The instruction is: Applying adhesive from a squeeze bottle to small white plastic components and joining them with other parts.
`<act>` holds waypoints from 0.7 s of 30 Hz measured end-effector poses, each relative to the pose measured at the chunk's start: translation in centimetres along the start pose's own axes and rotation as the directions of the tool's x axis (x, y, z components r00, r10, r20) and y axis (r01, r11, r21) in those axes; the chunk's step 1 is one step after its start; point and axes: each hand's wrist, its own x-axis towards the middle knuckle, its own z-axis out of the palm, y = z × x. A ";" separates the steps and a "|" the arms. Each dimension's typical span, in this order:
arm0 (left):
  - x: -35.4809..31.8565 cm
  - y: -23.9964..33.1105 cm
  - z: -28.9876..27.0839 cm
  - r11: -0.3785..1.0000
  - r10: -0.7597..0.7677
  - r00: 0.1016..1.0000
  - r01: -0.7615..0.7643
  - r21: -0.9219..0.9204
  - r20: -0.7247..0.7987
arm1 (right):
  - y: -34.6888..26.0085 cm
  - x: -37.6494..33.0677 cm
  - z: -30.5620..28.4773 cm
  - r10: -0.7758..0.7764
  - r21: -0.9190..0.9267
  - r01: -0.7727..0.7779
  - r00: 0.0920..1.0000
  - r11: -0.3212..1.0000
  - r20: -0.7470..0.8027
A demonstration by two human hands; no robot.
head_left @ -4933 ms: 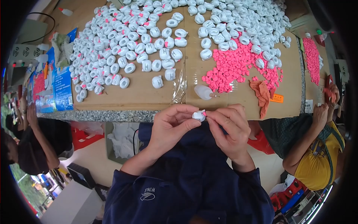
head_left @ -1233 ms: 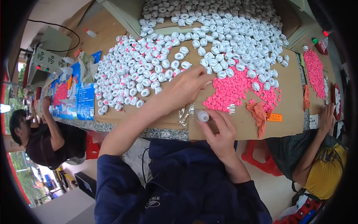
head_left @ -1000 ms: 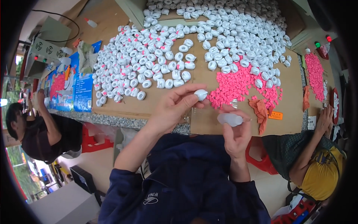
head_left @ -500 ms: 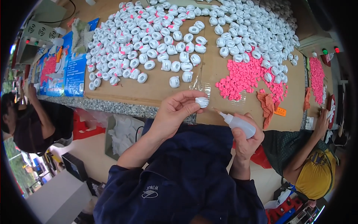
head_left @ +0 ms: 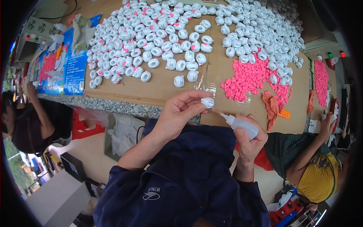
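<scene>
Between thumb and fingers, my left hand (head_left: 180, 113) grips a small white plastic piece (head_left: 207, 102) over the table's near edge. My right hand (head_left: 247, 142) is wrapped round a translucent squeeze bottle (head_left: 244, 128). The bottle's thin nozzle (head_left: 218, 112) points up and left, its tip very close to the white piece; whether they touch I cannot tell. Beyond my hands lie many similar white pieces (head_left: 179, 81), several with pink parts on them. A heap of small pink pieces (head_left: 245, 79) lies to the right of them.
An orange crumpled cloth (head_left: 270, 109) and an orange label-like strip (head_left: 284, 113) lie right of my right hand. A grey bin (head_left: 123, 132) with white bags stands below the table edge. Co-workers sit at left (head_left: 41, 121) and right (head_left: 315, 170). Blue printed sheeting (head_left: 73, 75) covers the left side.
The white piece has turned slightly in my left fingers and shifted a little right. The bottle's nozzle and the piece are now closer together.
</scene>
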 end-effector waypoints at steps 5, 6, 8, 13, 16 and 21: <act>0.0 -0.1 0.0 1.000 0.018 1.000 -0.018 -0.025 -0.005 | 0.1 0.1 -0.2 -0.007 0.058 0.010 0.999 0.998 -0.048; 0.0 -0.1 0.0 1.000 0.018 1.000 -0.018 -0.025 -0.003 | 0.1 0.1 -0.2 -0.008 0.058 0.011 0.999 0.998 -0.049; 0.1 -0.1 0.1 0.999 0.018 1.000 -0.018 -0.026 -0.008 | 0.0 0.0 -0.3 0.012 0.055 -0.010 0.999 0.998 -0.031; 0.0 -0.2 0.1 1.000 0.016 1.000 -0.017 -0.013 -0.024 | -0.2 0.1 -0.1 -0.022 0.003 0.022 1.000 1.000 -0.014; 0.1 -0.1 0.1 1.000 0.015 1.000 -0.016 -0.018 -0.021 | -0.1 0.2 -0.1 -0.024 0.006 0.024 1.000 1.000 -0.004; 0.1 -0.2 0.0 0.999 0.005 1.000 -0.006 -0.037 -0.018 | -0.1 0.2 -0.1 -0.017 0.014 0.017 1.000 1.000 -0.005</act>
